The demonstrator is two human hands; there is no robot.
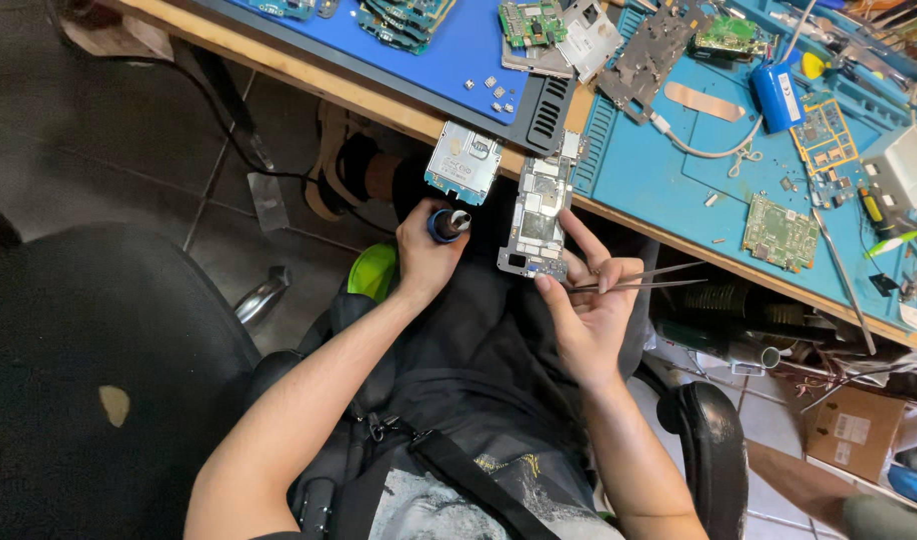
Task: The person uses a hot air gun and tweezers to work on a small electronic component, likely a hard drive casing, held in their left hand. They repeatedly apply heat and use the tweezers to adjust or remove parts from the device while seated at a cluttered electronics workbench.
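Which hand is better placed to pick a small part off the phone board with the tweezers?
Right, probably. The right hand already holds the tweezers and steadies the phone board; the left hand is wrapped around a blue-handled tool.

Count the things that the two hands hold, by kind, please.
Circuit board, in the right hand: 1
Tweezers, in the right hand: 1
Blue-tipped tool, in the left hand: 1
Total: 3
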